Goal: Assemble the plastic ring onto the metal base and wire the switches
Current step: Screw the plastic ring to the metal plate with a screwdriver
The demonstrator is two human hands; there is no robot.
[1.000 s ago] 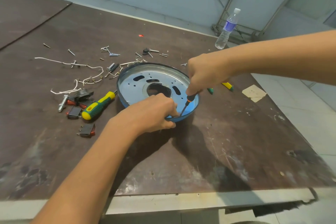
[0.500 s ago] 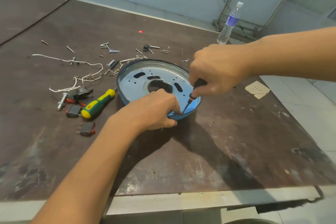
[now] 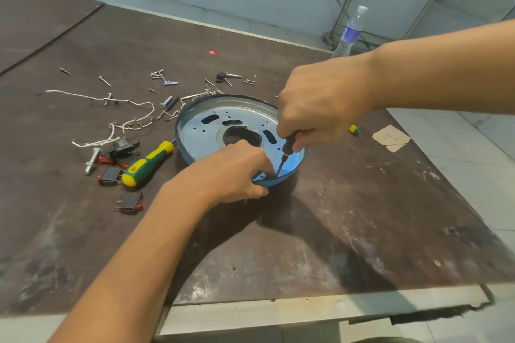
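**Both hands at the near rim of the ring and base**

Well to the left of the left fingers (image 3: 262, 166), white wires (image 3: 111, 108) trail loose over the worktop (image 3: 334, 231). Below them lie a bolt (image 3: 92, 160) and three black switches (image 3: 129, 201) with red rockers. A green-and-yellow screwdriver (image 3: 149, 163) lies between the switches and the left fingers, its shaft pointing at the rim. Screws (image 3: 167, 81) are scattered beyond it.

The metal base (image 3: 223, 125) lies flat like a shallow dish, with the blue plastic ring (image 3: 281, 179) around its edge. The left hand (image 3: 231, 172) grips the near rim, fingers curled over into the dish and thumb outside against the ring.

The right hand (image 3: 323, 103) is clenched round a small screwdriver (image 3: 289, 145) with a black and orange handle. Its blade slants down inside the dish, tip just beside the left fingertips.

Right of the right fingers (image 3: 291, 125) lies a paper scrap (image 3: 391, 138). Beyond the hand stands a clear bottle (image 3: 349, 32) with a purple label, its writing too small to read.
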